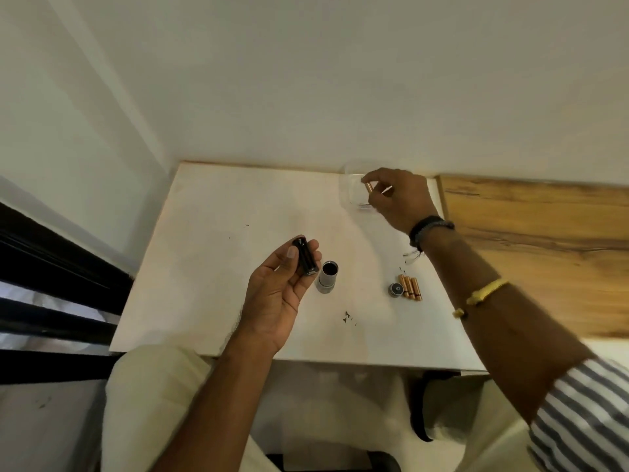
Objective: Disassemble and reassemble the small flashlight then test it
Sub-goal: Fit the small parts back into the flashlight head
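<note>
Apparently, the small flashlight is lying in parts at this moment, so the work is standing at the turn between taking apart and putting together.

Nearest to the person, the left hand (pixel 282 294) is holding the black battery holder (pixel 305 264) above the white table (pixel 204 267), palm up. The thumb and the curled fingers are gripping it at its sides. No battery is showing in the side facing the camera.

Just beside this hand, the silver flashlight body (pixel 327 277) is standing upright on the table with its open end up. To the right, the round cap (pixel 396 289) is lying beside three copper batteries (pixel 410 288), which are resting side by side.

Farther away, the right hand (pixel 398 195) is reaching to the back edge of the table. It is pinching one more copper battery (pixel 368 188) between thumb and fingertips, at the rim of a clear plastic container (pixel 350 189). I cannot tell if this battery is going in or coming out.

In my judgement, the next move is asking for the batteries to go into the holder, each with the correct end in the correct direction. After this the holder is needing a straight push into the body, and the cap a turn until tight, before testing the light.
</note>
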Motion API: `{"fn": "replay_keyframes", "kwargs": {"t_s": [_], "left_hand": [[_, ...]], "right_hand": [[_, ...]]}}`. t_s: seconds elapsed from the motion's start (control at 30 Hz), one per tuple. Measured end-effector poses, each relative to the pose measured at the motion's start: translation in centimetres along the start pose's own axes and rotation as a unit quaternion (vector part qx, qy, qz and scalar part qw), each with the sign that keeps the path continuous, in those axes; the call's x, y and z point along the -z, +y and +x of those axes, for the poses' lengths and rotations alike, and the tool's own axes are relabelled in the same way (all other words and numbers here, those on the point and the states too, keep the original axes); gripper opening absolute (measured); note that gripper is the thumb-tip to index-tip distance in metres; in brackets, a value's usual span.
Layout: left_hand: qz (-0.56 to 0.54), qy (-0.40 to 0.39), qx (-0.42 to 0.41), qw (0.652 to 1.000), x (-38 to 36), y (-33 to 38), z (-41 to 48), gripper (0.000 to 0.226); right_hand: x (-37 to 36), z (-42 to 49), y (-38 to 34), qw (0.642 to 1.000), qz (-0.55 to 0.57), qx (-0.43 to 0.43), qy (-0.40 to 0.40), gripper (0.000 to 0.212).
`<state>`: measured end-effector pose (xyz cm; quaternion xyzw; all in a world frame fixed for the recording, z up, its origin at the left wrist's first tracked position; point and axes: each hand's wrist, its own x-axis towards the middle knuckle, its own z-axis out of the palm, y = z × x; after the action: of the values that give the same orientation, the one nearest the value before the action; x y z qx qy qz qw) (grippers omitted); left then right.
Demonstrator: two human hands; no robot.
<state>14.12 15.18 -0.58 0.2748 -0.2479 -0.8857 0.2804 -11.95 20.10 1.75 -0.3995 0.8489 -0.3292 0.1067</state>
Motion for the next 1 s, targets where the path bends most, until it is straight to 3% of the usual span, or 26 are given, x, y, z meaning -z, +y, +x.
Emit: {"fn": "replay_keyframes", "kwargs": {"t_s": [0.2,0.33,0.53,0.73,1.0], "left_hand": [[0.032,-0.061,0.016,0.997,-0.8,-0.8,-1.9,0.026],[0.119,-0.088,0.025,0.989,-1.1,-1.4,-2.7,0.025],[0.188,-0.102,0.018,0.977,-2.0,-2.1,-4.0,0.024],[0.213,-0.09,0.005,0.973,-2.2,-2.6,-4.8,0.026],[0.235,-0.078,-0.016,0.969,-1.7,-2.5,-4.9,0.022]], "right_hand": [[0.8,-11.3,-3.3,0.966,0.25,-0.03,0.055,0.029],[0.3,-17.6,-4.5,0.946,0.314,-0.055,0.063,0.024],[0.8,-21.8,-5.2,0.949,0.298,-0.034,0.098,0.013],[1.2,-22.5,-5.5,0.977,0.156,0.038,0.14,0.012],[1.7,-22.2,-5.5,0.991,0.062,0.099,0.061,0.02]]}}
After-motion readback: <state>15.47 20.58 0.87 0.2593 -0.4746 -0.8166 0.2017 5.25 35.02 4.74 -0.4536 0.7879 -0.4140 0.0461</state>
